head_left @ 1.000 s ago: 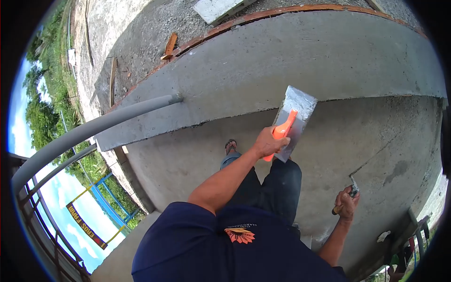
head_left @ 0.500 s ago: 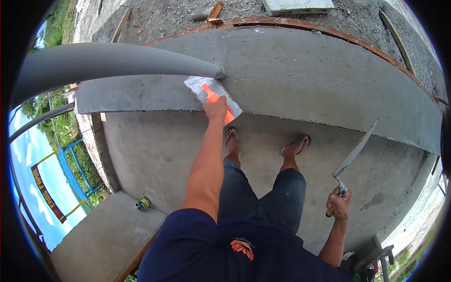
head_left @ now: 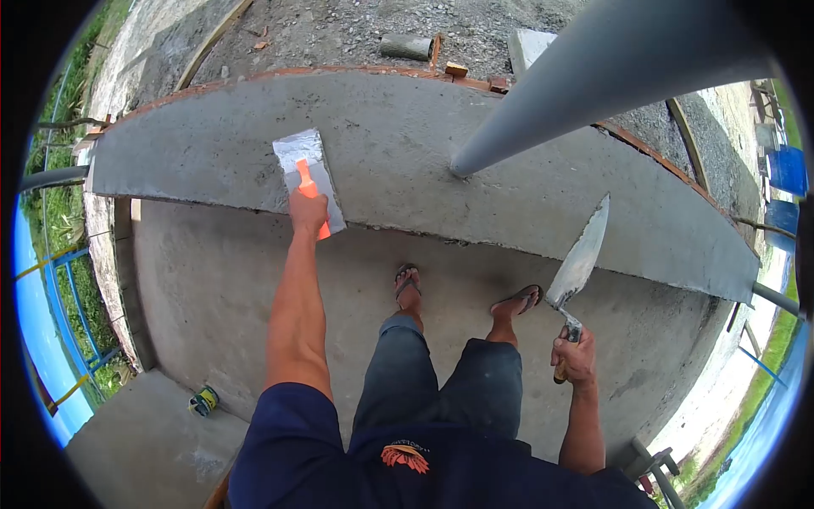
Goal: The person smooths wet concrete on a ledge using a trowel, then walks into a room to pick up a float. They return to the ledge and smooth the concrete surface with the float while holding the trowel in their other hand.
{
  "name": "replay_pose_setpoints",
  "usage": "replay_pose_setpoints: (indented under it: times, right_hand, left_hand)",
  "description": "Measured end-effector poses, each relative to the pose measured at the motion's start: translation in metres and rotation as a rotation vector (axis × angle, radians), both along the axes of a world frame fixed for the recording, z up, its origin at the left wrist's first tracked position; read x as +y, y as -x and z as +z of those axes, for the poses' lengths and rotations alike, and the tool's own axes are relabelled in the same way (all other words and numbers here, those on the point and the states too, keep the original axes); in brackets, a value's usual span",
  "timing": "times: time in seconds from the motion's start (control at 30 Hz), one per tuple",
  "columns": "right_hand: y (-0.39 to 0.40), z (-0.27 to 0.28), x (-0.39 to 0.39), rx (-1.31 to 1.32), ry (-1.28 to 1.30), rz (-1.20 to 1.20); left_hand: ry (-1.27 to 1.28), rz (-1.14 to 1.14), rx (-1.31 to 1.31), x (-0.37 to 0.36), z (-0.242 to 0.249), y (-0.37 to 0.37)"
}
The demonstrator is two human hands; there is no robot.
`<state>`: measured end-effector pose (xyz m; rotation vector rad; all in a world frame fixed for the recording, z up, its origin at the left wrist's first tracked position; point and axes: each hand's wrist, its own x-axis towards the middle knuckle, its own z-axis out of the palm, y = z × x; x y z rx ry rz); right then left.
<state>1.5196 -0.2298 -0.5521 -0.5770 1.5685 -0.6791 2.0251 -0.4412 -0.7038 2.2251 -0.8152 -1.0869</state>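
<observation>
My left hand (head_left: 307,209) grips the orange handle of a flat steel float (head_left: 309,177), whose blade lies against the grey cement face of a curved parapet wall (head_left: 407,144). My right hand (head_left: 575,356) holds a pointed brick trowel (head_left: 581,259) by its wooden handle, blade tip up, clear of the wall. My feet in sandals (head_left: 407,282) stand on the concrete slab just below the wall.
A grey pipe (head_left: 585,76) comes out of the wall face to the upper right. Gravel, wood offcuts and a concrete block lie beyond the wall. A small tape measure (head_left: 203,399) sits on the lower slab at left. Railings edge the left drop.
My view has swung left along the wall, so the pipe now appears at the right. My left hand slid the float left across the cement. My right hand lifted the trowel slightly.
</observation>
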Motion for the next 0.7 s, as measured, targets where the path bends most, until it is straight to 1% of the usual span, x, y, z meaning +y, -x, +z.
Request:
replay_pose_setpoints:
  times: [0.03, 0.07, 0.1, 0.13, 0.17, 0.23, 0.27, 0.3, 0.33, 0.37, 0.4, 0.43, 0.47, 0.5, 0.57, 0.63, 0.67, 0.7]
  right_hand:
    - [-0.007, 0.001, 0.003, 0.003, -0.001, -0.011]
    - [-0.015, 0.005, 0.003, 0.003, 0.002, -0.028]
    - [-0.024, 0.008, 0.002, -0.006, 0.001, -0.038]
    - [-0.033, 0.009, 0.004, -0.019, -0.004, -0.05]
    - [-0.037, 0.008, 0.005, 0.004, 0.028, -0.003]
    - [-0.036, 0.014, 0.007, 0.02, 0.007, 0.054]
    - [-0.036, 0.015, 0.004, 0.026, 0.003, 0.084]
    - [-0.036, 0.017, 0.002, 0.038, -0.018, 0.105]
    - [-0.037, 0.014, 0.005, 0.017, -0.033, 0.105]
    - [-0.036, 0.011, 0.007, -0.005, -0.049, 0.103]
    - [-0.034, 0.002, 0.003, -0.026, -0.045, 0.1]
    - [-0.029, -0.004, 0.004, -0.02, -0.061, 0.123]
    - [-0.028, -0.008, 0.007, -0.028, -0.07, 0.122]
    - [-0.029, -0.014, 0.006, -0.037, -0.073, 0.124]
    - [-0.032, -0.015, 0.008, -0.065, -0.086, 0.128]
    - [-0.035, -0.015, 0.012, -0.075, -0.089, 0.118]
    - [-0.037, -0.015, 0.009, -0.085, -0.084, 0.115]
    - [-0.044, -0.012, 0.002, -0.08, -0.085, 0.136]
  left_hand:
    - [0.019, -0.017, 0.037, -0.001, 0.007, 0.018]
    - [0.039, -0.085, 0.085, 0.002, 0.018, 0.057]
    - [-0.045, -0.203, 0.105, 0.004, 0.026, 0.095]
    - [-0.041, -0.321, 0.012, 0.009, 0.024, 0.13]
    - [-0.063, -0.384, 0.062, 0.011, 0.023, 0.156]
    - [-0.09, -0.337, 0.011, 0.019, 0.01, 0.139]
    - [-0.099, -0.312, -0.017, 0.017, 0.011, 0.127]
    - [-0.118, -0.302, -0.053, 0.015, 0.011, 0.099]
    - [-0.143, -0.302, -0.092, 0.011, 0.02, 0.055]
    - [-0.129, -0.302, -0.153, 0.007, 0.015, 0.01]
    - [-0.101, -0.22, -0.213, 0.004, 0.004, -0.035]
    - [-0.096, -0.205, -0.234, -0.001, 0.007, -0.07]
    - [-0.05, -0.226, -0.308, -0.005, 0.006, -0.1]
    - [-0.061, -0.118, -0.253, -0.013, 0.011, -0.112]
    - [-0.092, 0.102, -0.153, -0.019, 0.031, -0.132]
    - [-0.065, 0.023, -0.068, -0.011, 0.041, -0.103]
    - [0.004, -0.162, -0.142, 0.001, -0.002, -0.085]
    - [-0.121, -0.22, -0.074, 0.006, 0.02, -0.037]
